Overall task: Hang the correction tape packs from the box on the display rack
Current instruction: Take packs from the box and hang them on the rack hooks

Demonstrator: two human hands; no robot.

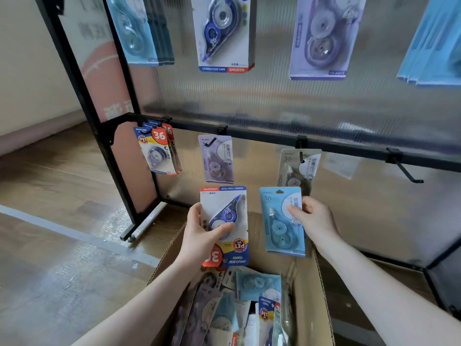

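Left hand (202,236) is gripping an upside-down blue-and-red pack (224,221); right hand (311,218) is pinching a light-blue pack (282,221). Risk: the inverted pack's hang hole is pointing downward, likely missing its hook (409,174).

An upside-down blue-and-white pack (224,221) and an upright light-blue pack (279,226) are held above the open cardboard box (321,295).

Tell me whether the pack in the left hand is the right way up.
No: the pack gripped by the left hand is upside down, its lettering inverted.

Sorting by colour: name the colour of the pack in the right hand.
Light blue pack, seen in the head view.
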